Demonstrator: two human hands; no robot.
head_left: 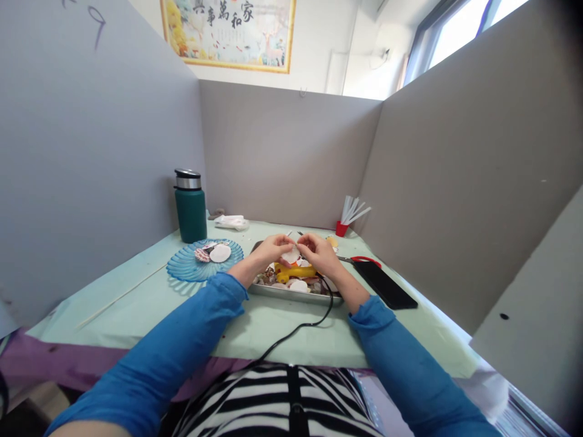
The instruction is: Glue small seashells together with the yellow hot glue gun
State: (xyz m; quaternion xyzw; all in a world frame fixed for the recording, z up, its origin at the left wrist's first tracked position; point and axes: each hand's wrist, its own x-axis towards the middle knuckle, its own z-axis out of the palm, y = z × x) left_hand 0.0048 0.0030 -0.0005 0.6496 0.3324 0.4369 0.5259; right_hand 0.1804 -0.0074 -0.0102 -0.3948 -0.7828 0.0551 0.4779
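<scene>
Wide shallow silver metal tray (296,295) is sitting below the hands, holding many loose bits and a yellow corded tool (296,272). Blue fluted round plate (182,265) is holding a few pieces, so work looks partway, mostly left. Left hand (274,250) is curling closed, pinching 1 thin pale disc (290,255) over the tray; right hand (317,254) is bending fingertips inward beside it, grip can't tell.
</scene>
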